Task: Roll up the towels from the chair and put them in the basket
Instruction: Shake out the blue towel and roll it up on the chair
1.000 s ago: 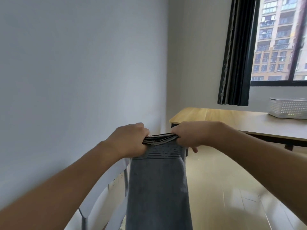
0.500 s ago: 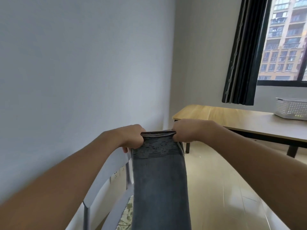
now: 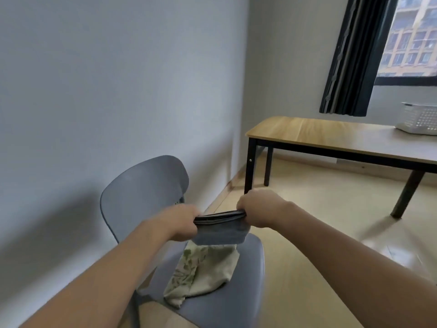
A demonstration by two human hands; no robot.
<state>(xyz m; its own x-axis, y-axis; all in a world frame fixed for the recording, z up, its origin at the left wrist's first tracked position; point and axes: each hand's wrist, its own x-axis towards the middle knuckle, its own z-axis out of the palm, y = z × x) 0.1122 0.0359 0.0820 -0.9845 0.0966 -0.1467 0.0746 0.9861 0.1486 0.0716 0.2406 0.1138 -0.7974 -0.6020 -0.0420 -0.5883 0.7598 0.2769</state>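
A grey towel (image 3: 220, 232) is stretched between my hands above the grey chair (image 3: 144, 188). My left hand (image 3: 183, 222) grips its left end and my right hand (image 3: 259, 209) grips its right end; only a short flap hangs below them. A pale green leaf-patterned towel (image 3: 203, 271) lies crumpled on the chair seat, under the grey towel. The white basket (image 3: 419, 118) stands on the wooden table (image 3: 331, 136) at the far right, partly cut off by the frame edge.
The chair stands close to the grey wall on the left. The table with black legs is beyond it, under a window with a dark curtain (image 3: 350, 55). Light wooden floor (image 3: 319, 233) lies between chair and table.
The grey towel hung long from my hands a second ago; now only a short flap shows below them. My hands have dropped lower, over the chair, and the view has tilted down.
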